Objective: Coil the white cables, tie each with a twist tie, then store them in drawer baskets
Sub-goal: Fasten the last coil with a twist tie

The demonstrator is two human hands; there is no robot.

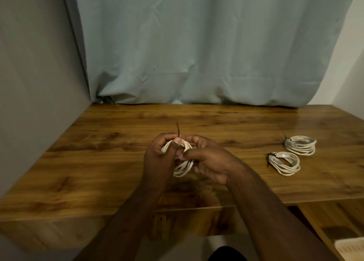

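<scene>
A coiled white cable [184,167] is held above the middle of the wooden table [98,162]. My left hand [159,158] grips the coil's left side, thumb laid over the strands. My right hand [208,160] curls round its right side. A dark twist tie [40,129] sticks up from the top of the coil, pinched between the fingertips of both hands. Two more coiled white cables lie on the table at the right, each bound with a dark tie: the nearer coil [284,163] and the farther coil [300,145].
A pale green curtain [197,53] hangs behind the table and a grey wall [35,73] closes the left side. At the lower right a wooden drawer unit [332,221] stands beside the table, with a white basket edge [351,249] at the frame corner.
</scene>
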